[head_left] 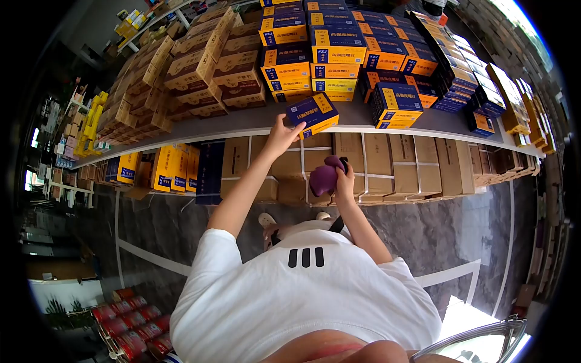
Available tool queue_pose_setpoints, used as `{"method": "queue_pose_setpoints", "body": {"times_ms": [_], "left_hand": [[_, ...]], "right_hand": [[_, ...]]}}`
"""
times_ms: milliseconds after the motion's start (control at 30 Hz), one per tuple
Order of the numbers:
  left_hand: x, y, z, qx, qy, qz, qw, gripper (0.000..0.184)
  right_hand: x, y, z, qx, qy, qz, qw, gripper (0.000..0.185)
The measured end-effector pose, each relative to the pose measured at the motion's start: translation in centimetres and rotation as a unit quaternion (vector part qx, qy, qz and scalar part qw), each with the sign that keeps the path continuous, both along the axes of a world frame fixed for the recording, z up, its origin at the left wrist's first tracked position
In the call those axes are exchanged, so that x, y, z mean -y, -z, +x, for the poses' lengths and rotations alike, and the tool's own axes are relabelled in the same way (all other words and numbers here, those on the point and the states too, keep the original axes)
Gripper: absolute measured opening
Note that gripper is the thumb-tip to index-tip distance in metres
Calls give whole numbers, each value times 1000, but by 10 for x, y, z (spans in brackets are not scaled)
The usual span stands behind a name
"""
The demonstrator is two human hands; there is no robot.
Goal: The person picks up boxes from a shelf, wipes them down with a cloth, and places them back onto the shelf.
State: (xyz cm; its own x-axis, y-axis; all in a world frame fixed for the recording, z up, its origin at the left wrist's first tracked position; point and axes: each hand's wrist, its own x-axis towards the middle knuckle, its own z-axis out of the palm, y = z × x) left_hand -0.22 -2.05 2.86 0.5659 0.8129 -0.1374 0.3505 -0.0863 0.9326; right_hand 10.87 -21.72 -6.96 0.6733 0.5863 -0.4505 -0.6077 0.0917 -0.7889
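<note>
My left hand [283, 137] grips the near left corner of a blue-and-orange cardboard box [312, 111], thumb on one side and fingers on the other. The box sits askew at the front edge of the grey shelf [242, 123], in front of stacked boxes alike in colour. In my right hand [345, 183], below the shelf edge, is a purple, rounded, soft-looking bundle [325, 179] with a black part at its top; its exact kind is unclear. To the right of the held box, another blue-and-orange box [396, 104] stands by itself near the shelf's front.
Brown cartons [196, 66] are stacked on the shelf's left, and blue-and-orange boxes [339, 43] at its middle and right. Below stand large strapped cartons [375, 163] and yellow boxes [169, 166]. Red cans [130, 327] stand on the floor at lower left.
</note>
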Motion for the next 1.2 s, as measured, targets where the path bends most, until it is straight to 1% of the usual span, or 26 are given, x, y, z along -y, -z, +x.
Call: {"method": "queue_pose_setpoints", "body": {"times_ms": [67,100,133,167,200,233,267,300,333,367,400,433,500,533,633,700,733,767,800,833,900,1000,1067,1100,1167,1200], "left_hand": [[11,3,7,14,-2,-19,1000,91],[15,3,9,29,-4,-38,999,93],[12,5,10,2,-22,-46,999,84],[4,6,10,3,-22,-45,999,84],[-4,4,9,-65,-8,46,997,77],[-10,3,8,-133,5,137,982,71],[-12,3,6,-131,-8,168,977,59],[-15,9,4,-131,-8,170,977,59],[-20,17,2,-121,1,266,956,58],[-25,25,-1,-111,10,360,926,56],[-19,15,0,-107,12,315,943,49],[-19,18,0,-107,10,316,943,49],[-16,17,0,-28,38,265,963,42],[-8,15,1,-45,15,278,959,38],[11,3,-4,-51,27,262,963,37],[24,-3,-7,-65,24,244,967,32],[27,-3,-8,-43,38,208,977,30],[31,-1,-10,-20,51,171,984,27],[38,-4,-8,5,51,148,988,21],[41,-1,-7,4,50,146,988,21],[43,2,-2,46,106,152,982,17],[43,4,5,51,123,163,978,13],[43,7,8,47,129,175,975,13],[41,8,9,40,134,179,974,13],[37,8,12,25,145,189,971,14],[35,10,13,24,147,188,971,14]], "right_hand": [[-11,-6,9,182,-101,19,978,44],[-16,-11,12,183,-101,19,978,44],[-21,-20,14,235,-131,24,963,46],[-26,-30,15,286,-160,30,944,48],[-27,-45,16,261,-215,28,941,50],[-34,-31,25,302,-292,12,907,51],[-38,-30,24,318,-308,7,897,54],[-41,-31,20,333,-325,3,885,58],[-43,-39,16,335,-325,5,885,58],[-41,-46,11,361,-289,-5,887,65],[-40,-52,8,386,-252,-16,887,73],[-41,-54,9,387,-253,-14,886,73],[-42,-55,10,391,-262,-31,882,91],[-42,-55,10,391,-262,-31,882,91],[-46,-46,12,384,-304,-50,870,98],[-50,-40,9,401,-234,-3,885,100],[-51,-44,14,398,-232,-2,888,99],[-47,-47,24,333,-259,-20,906,97],[-48,-44,33,347,-257,-3,902,96],[-48,-45,43,360,-254,12,898,95],[-42,-54,55,352,-258,-43,899,94],[-35,-53,58,336,-216,-79,913,91],[-31,-51,55,366,-73,-83,924,71],[-30,-57,54,365,-73,-85,924,71],[-30,-71,55,461,-3,-117,880,47],[-32,-82,53,466,17,-114,877,33]]}}
